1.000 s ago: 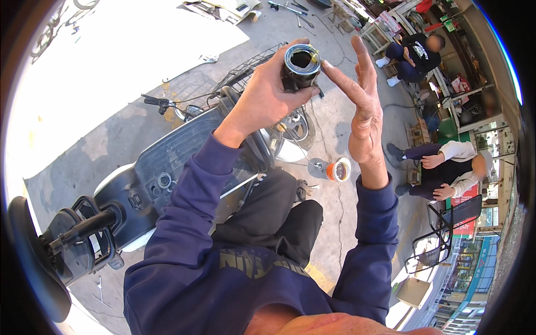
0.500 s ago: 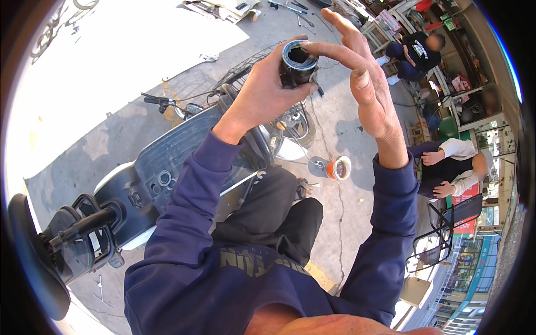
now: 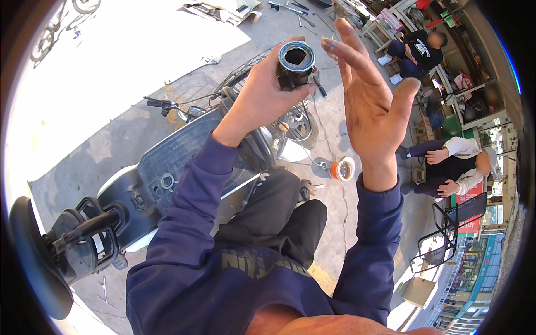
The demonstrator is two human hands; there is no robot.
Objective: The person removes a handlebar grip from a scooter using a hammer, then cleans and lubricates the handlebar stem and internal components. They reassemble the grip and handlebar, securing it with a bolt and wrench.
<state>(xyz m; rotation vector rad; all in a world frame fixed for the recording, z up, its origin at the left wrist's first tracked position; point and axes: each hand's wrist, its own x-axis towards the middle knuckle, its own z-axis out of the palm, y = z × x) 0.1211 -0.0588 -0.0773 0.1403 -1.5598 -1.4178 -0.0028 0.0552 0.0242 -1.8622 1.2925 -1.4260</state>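
Observation:
My left hand (image 3: 259, 92) is wrapped round a short black tube (image 3: 291, 80) and holds it up with its open end toward me. A metal ring lines the tube's mouth, and dark residue shows around the inner edge. Just right of the tube, my right hand (image 3: 371, 106) is raised and open, its thumb spread away and the palm showing. Brownish smears, apparently grease, sit on its index fingertip. On the ground below stands an orange tub (image 3: 343, 168) with something brown inside.
An electric scooter (image 3: 184, 145) stands to my left, beyond my left arm. A wrench (image 3: 211, 60) and several tools (image 3: 293, 8) lie farther off. Two people (image 3: 421, 53) sit at the right, near cluttered shelves. A black folding chair (image 3: 449, 229) stands nearby.
My right hand has drawn back from the tube's rim, where its index finger was, and turned so the palm shows. My left hand still holds the tube in nearly the same place.

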